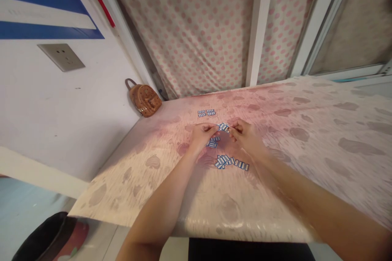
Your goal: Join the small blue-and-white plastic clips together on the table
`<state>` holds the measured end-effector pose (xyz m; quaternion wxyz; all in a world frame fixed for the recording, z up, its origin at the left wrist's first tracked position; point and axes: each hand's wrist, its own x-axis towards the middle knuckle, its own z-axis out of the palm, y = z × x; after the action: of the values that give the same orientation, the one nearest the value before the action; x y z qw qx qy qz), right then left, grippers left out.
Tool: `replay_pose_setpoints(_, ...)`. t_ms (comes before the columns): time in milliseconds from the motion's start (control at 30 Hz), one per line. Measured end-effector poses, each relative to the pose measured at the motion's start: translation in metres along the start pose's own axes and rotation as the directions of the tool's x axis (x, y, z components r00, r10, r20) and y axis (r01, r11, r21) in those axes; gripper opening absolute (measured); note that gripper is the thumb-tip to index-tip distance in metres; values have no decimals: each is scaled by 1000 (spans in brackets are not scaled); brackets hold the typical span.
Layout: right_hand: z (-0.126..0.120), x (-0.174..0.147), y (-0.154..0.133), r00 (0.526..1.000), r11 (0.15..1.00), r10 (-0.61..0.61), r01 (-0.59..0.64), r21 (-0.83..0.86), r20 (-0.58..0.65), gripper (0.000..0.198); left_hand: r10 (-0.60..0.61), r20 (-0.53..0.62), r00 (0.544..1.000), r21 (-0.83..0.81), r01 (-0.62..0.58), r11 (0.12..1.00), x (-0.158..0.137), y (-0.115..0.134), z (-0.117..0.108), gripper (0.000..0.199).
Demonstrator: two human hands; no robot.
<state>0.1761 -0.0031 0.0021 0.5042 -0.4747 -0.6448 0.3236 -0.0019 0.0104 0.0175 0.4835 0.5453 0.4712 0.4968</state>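
Note:
My left hand (202, 135) and my right hand (246, 133) meet over the middle of the table. Between them is a short strip of small blue-and-white pieces (224, 127), pinched at its two ends by thumbs and fingers. The exact kind of these pieces is too small to make out. Just below my left hand lies a little group of the same pieces (213, 142), partly hidden by the hand. Nearer to me, a loose, overlapping heap of pieces (229, 162) trails to the right. Beyond my hands sit two neat small blocks of pieces (206, 113).
A patterned pinkish cloth (147, 179) covers the table. At its far left corner, a small brown backpack-shaped bag (146, 100) leans by the wall. A dotted curtain (196, 28) hangs behind the far edge. On the floor at lower left stands a dark-rimmed bin (73, 236).

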Motion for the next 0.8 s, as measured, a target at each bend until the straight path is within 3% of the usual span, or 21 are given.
replay_pose_setpoints(400, -5, -2, 0, 988, 913, -154, 141, -383, -4, 9, 86, 62, 994, 71, -91, 993, -1, -1, 1, 12)
replay_pose_setpoints(800, -8, -1, -2, 988, 854, -144, 150, -499, 51, 11, 119, 117, 986, 160, -137, 978, 0, -7, -1, 16)
